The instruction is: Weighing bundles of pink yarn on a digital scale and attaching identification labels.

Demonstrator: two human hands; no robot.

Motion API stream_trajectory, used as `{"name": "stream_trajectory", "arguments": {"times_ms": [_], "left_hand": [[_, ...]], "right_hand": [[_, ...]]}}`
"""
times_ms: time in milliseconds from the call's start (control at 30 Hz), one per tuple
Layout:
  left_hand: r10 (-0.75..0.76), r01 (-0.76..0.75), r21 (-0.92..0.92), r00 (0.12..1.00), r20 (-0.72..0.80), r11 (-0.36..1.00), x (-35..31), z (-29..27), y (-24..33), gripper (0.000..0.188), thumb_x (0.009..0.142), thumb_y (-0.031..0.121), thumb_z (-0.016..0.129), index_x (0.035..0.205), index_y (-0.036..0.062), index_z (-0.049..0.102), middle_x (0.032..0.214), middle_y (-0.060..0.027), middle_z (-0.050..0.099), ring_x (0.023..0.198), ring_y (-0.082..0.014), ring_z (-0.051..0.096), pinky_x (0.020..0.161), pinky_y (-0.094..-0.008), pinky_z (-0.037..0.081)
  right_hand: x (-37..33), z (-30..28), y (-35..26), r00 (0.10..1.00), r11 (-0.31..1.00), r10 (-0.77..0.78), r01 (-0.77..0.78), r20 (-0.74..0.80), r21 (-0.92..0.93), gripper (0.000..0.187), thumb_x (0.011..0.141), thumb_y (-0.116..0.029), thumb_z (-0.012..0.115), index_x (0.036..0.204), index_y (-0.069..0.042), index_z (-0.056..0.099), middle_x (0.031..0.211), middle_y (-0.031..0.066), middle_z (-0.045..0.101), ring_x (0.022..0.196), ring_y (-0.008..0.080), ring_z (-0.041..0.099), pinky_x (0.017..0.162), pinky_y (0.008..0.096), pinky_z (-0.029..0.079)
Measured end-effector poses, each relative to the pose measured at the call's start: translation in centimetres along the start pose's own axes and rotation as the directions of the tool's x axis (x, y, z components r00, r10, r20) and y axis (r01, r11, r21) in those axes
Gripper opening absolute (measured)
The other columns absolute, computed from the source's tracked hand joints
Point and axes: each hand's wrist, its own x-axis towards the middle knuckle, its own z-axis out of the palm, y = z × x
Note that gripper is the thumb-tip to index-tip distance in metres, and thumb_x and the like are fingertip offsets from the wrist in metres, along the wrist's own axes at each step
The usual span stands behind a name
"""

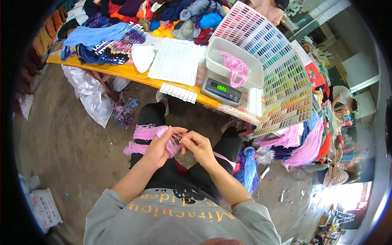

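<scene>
A bundle of pink yarn [173, 146] is gripped in my left hand [158, 148] above my lap. My right hand [197, 148] is closed just to the right of it, pinching thin pink strands that stretch across from the bundle. Two more pink yarn skeins [141, 132] lie over my left thigh, against the dark trousers. Across my right thigh runs a narrow pink strand [224, 159]. My fingertips partly hide the yarn between the hands.
Ahead stands a yellow-edged table [134, 76] with a digital scale [222, 87], a clear plastic tub [212, 57] of pink yarn, printed sheets [174, 61], a large colour-sample board [281, 69] and heaped yarn [192, 16]. White sacks [87, 94] sit under its left end. Hanging skeins [304, 143] are at right.
</scene>
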Motion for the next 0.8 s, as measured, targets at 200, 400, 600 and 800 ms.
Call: {"name": "stream_trajectory", "arguments": {"times_ms": [200,400,600,800], "left_hand": [[0.053,-0.062,-0.062,0.988,-0.144,0.996,-0.3,0.8,0.7,0.035,0.099,0.03,0.037,0.102,0.0011,0.056,0.09,-0.0071,0.06,0.08,-0.013,0.058,0.082,-0.0301,0.047],[-0.023,0.005,-0.172,0.994,-0.105,0.985,-1.3,-2.2,2.6,0.034,0.097,0.031,0.041,0.099,0.0026,0.059,0.06,0.002,0.045,0.04,-0.005,0.027,0.05,-0.0224,0.032],[0.079,-0.297,-0.378,0.865,-0.496,0.877,-5.2,-18.2,2.8,0.025,0.094,0.025,0.046,0.087,0.0047,0.059,0.055,0.0046,0.039,0.037,-0.0046,0.026,0.035,-0.0193,0.026],[-0.011,-0.562,-0.397,0.567,-0.823,0.725,-11.0,-26.5,3.8,0.034,0.097,0.03,0.038,0.094,0.0034,0.059,0.053,0.0031,0.038,0.036,-0.006,0.023,0.036,-0.0188,0.026]], "right_hand": [[-0.1,0.0,-0.2,0.998,0.978,0.056,-0.054,-0.003,0.202,0.018,0.095,-0.016,0.048,0.094,0.0,0.057,0.088,0.0089,0.062,0.065,0.0126,0.059,0.062,0.0239,0.047],[1.5,-0.9,-5.2,0.999,0.9,0.037,-0.028,-0.012,0.436,0.018,0.094,-0.02,0.05,0.085,-0.005,0.05,0.071,0.0032,0.05,0.053,0.0112,0.047,0.05,0.0231,0.038],[9.7,-2.5,-22.3,0.865,0.859,-0.501,0.502,-0.034,0.099,0.021,0.096,-0.017,0.042,0.085,-0.002,0.051,0.082,0.0102,0.059,0.074,0.017,0.056,0.071,0.0286,0.046],[15.9,-12.2,-38.0,0.608,0.604,-0.791,0.76,-0.064,-0.241,0.022,0.092,-0.012,0.051,0.1,0.007,0.058,0.11,0.0152,0.061,0.103,0.0195,0.057,0.092,0.0318,0.045]]}}
